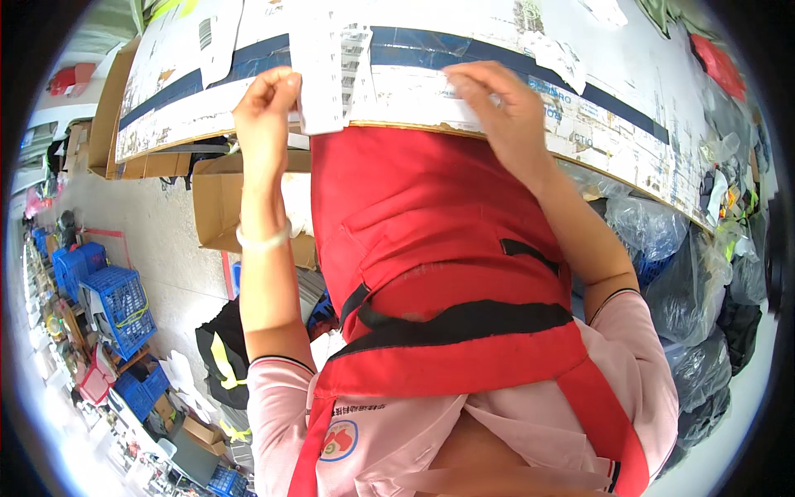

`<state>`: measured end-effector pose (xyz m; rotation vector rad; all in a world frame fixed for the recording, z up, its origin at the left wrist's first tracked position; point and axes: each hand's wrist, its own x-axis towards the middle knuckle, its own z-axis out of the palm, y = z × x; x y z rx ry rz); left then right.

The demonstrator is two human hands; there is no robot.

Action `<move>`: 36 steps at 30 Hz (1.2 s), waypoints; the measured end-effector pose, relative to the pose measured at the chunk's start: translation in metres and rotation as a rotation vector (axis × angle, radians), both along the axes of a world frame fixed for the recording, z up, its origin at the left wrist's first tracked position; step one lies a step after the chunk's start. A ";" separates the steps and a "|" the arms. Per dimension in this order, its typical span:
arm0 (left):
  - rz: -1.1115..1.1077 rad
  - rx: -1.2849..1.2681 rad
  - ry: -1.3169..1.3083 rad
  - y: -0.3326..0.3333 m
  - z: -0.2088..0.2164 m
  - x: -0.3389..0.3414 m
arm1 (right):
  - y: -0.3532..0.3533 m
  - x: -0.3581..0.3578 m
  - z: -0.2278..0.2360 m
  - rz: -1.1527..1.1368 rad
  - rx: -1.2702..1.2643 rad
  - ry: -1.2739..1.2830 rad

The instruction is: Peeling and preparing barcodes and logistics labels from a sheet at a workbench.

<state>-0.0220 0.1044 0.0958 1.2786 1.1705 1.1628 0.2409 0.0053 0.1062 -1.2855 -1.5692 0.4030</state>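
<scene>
A long white strip with rounded corners lies across the worktable's near edge. Beside it is a sheet of printed barcode labels. My left hand is closed in a pinch at the strip's left edge; whether the edge is between its fingertips is hidden. To the right, above the tabletop, my right hand has its fingers bent and the thumb drawn near the index finger. What it pinches, if anything, is too small to make out. A red apron covers my front, against the table edge.
The white worktable has worn cardboard and dark blue tape. Another label sheet lies at its far left. Below the left end stands an open cardboard box. Blue crates stand left on the floor; filled plastic bags crowd the right.
</scene>
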 end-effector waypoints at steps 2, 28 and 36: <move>0.009 -0.048 0.086 -0.036 0.012 0.010 | -0.002 -0.020 0.010 0.127 -0.386 0.360; -0.360 -0.453 -0.279 -0.140 -0.022 0.038 | -0.056 -0.021 -0.002 0.532 -0.817 0.461; -0.403 -0.521 -0.392 -0.137 -0.025 0.037 | -0.051 -0.018 -0.003 0.559 -0.869 0.496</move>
